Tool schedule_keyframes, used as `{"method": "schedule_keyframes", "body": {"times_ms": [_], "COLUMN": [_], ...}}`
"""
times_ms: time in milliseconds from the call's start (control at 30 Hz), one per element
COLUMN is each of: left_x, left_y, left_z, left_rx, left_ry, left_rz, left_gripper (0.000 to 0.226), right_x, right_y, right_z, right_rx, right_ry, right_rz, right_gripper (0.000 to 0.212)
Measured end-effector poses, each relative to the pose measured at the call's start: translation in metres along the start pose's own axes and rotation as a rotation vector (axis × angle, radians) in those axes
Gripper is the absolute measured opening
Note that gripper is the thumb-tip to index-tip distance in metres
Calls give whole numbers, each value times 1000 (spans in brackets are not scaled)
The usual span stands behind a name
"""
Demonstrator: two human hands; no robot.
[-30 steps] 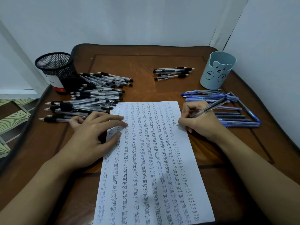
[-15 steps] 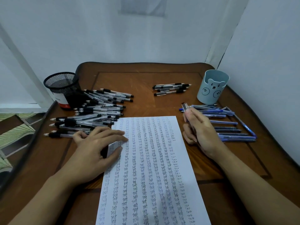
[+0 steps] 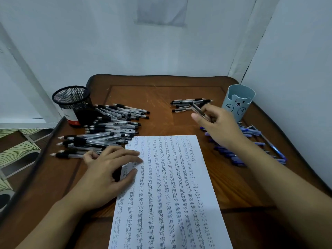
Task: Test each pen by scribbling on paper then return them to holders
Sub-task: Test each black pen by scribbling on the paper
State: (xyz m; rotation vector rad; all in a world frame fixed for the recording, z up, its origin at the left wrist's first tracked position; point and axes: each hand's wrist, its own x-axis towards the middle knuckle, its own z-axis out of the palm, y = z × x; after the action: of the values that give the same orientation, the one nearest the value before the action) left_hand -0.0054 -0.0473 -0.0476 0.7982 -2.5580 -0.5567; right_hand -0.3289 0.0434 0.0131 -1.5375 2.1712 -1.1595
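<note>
The right hand [image 3: 218, 127] grasps a pen [image 3: 197, 110] at the small pen group [image 3: 185, 102]; the left hand [image 3: 107, 173] presses the paper [image 3: 170, 194], fingers extended.

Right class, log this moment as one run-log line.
right hand: holds pen at small pen group | left hand: rests on paper

Head camera (wide-angle) above table [image 3: 161, 97], facing forward-down; edges perhaps warped.
</note>
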Motion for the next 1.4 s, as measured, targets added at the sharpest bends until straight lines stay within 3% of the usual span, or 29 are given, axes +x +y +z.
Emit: {"method": "schedule_keyframes", "body": {"times_ms": [233,600,767,900,1033,1167,1400], "left_x": [1,1,1,0,0,0,1], "left_y": [1,-2,-3,-6,-8,-10,-9], "left_z": [-1,0,1,3,4,3,2], "left_rx": [8,50,41,-1,-37,-46,-42], "left_ry": [7,5,28,73,118,119,109], "left_rz": [-4,4,22,13,8,5,-20], "left_gripper": [31,30,29,32,33,34,32], "right_x": [79,109,103,82,54,41,41], "right_y": [29,44,30,2,-24,-29,-40], "right_z": [8,36,45,65,87,114,128], "right_rx": [-541,-673,-586,-264,20,-50,-228], "right_ry": [-85,-25,24,39,-192,-327,-301], "right_rz": [-213,-161,-156,-231,-230,-306,-380], "right_gripper": [34,26,34,17,13,17,18]}}
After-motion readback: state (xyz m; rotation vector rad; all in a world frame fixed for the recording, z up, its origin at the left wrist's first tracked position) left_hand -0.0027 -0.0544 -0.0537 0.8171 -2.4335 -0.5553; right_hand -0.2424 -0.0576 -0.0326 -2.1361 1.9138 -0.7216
